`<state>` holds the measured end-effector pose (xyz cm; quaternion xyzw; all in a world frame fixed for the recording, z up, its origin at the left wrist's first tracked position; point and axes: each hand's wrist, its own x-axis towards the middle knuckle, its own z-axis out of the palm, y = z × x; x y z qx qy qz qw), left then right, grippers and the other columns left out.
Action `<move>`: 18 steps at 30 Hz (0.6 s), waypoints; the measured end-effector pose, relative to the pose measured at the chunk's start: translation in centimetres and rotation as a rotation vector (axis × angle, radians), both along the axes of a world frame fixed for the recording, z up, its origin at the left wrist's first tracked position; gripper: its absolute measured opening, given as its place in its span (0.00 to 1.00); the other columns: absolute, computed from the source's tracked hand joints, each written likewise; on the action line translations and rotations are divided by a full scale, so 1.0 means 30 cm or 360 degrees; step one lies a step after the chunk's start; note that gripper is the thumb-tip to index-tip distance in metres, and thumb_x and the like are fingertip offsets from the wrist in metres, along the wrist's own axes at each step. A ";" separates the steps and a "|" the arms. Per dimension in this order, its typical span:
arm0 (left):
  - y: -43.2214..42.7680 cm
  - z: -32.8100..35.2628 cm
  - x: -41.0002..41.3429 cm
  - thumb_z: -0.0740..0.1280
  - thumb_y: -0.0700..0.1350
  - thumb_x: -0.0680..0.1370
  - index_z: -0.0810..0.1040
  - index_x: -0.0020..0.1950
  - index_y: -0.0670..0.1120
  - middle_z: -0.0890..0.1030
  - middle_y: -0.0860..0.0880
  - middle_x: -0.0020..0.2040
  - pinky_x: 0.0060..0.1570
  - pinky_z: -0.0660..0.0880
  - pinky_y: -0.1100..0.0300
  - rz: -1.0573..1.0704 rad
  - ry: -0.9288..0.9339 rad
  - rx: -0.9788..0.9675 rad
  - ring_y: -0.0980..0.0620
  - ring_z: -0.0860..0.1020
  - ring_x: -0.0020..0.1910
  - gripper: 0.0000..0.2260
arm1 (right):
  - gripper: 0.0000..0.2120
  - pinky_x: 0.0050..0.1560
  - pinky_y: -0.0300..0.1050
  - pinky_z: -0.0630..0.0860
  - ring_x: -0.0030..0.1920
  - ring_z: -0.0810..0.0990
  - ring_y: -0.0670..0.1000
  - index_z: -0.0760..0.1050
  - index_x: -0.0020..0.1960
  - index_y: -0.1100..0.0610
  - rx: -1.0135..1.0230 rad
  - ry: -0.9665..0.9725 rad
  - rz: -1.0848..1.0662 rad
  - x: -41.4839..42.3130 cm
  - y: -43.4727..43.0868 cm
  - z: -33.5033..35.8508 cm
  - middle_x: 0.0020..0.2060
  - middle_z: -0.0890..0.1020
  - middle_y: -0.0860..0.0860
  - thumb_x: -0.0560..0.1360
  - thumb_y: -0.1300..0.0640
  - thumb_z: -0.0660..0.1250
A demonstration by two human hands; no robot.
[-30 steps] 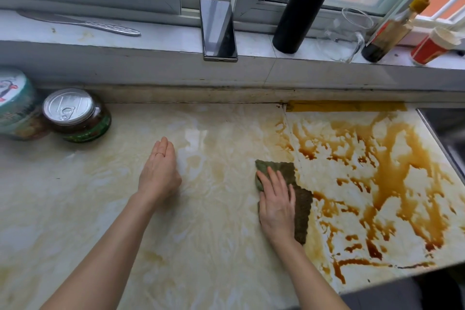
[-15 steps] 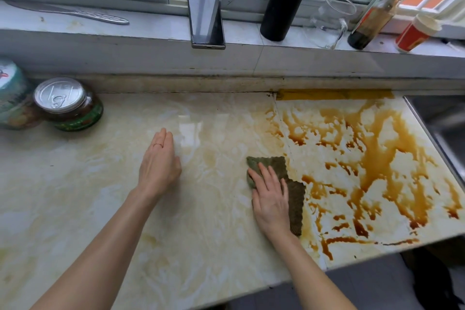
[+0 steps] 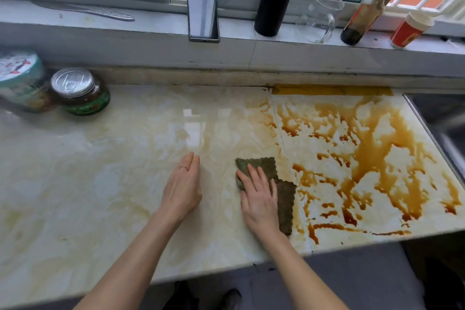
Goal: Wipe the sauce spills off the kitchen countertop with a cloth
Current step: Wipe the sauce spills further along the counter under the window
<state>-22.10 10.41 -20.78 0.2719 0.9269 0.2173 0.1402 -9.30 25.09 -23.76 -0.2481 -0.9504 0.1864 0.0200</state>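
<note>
The right hand [image 3: 259, 201] lies flat with straight fingers pressing down on the dark green cloth [image 3: 285, 199], not curled round it. The cloth sits near the countertop's [image 3: 100, 171] front edge, beside a seam. The left hand [image 3: 182, 189], at nine o'clock from the cloth, rests palm-down and relaxed on the bare stone, with a ring on one finger. From one to four o'clock of the cloth, brown sauce spills [image 3: 377, 158] spread toward the sink [image 3: 442, 118]. At ten o'clock, by the wall, stands a lidded jar [image 3: 80, 90] beside a tub [image 3: 22, 80]. At twelve o'clock a phone [image 3: 203, 15] leans on the windowsill.
</note>
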 end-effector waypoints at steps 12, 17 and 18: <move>-0.027 -0.013 0.207 0.54 0.35 0.78 0.50 0.78 0.43 0.51 0.46 0.79 0.74 0.52 0.59 0.0122 -0.0008 -0.0067 0.50 0.52 0.77 0.28 | 0.24 0.76 0.51 0.42 0.77 0.48 0.46 0.61 0.74 0.43 0.0018 0.0002 0.0354 0.160 0.080 -0.007 0.76 0.57 0.45 0.79 0.52 0.57; -0.027 -0.043 0.266 0.56 0.35 0.77 0.52 0.77 0.41 0.51 0.45 0.78 0.74 0.50 0.60 0.0127 0.0001 -0.0113 0.49 0.52 0.77 0.29 | 0.35 0.75 0.58 0.44 0.77 0.44 0.47 0.56 0.76 0.43 -0.0027 -0.0017 0.0766 0.223 -0.029 -0.013 0.78 0.54 0.46 0.69 0.45 0.58; -0.024 -0.047 0.276 0.56 0.35 0.76 0.52 0.77 0.41 0.51 0.44 0.78 0.74 0.50 0.59 0.0137 0.0010 -0.0127 0.48 0.52 0.77 0.29 | 0.37 0.75 0.58 0.44 0.77 0.45 0.48 0.55 0.76 0.43 -0.0011 -0.0010 0.0890 0.250 -0.034 -0.018 0.78 0.54 0.46 0.67 0.44 0.59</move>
